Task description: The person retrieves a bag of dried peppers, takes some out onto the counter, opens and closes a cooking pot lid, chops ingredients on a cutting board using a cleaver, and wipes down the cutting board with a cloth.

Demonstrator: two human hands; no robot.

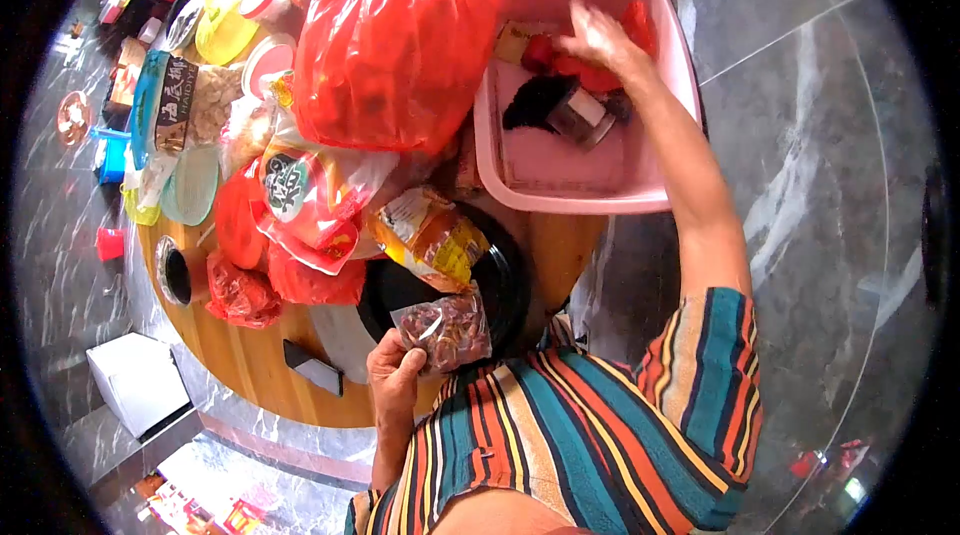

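My left hand [396, 371] pinches the edge of a clear plastic bag of dark reddish dried food [446, 331]; its exact kind is unclear. The bag is held over the front of a round black tray [515, 275]. My right hand [598, 37] is inside or just above a pink plastic basin [580, 203], slightly blurred, its fingers apart with nothing seen in them. Close to it in the basin are red bags [640, 27], a clear container with a pale label [582, 117] and a black item [535, 101].
A bulging red plastic bag [395, 55] stands left of the basin on the round wooden table [250, 380]. An orange-yellow food packet [425, 235] rests on the black tray. A phone-like dark object [312, 368], a labelled food bag [200, 105] and a dark-filled jar [174, 270] lie further left.
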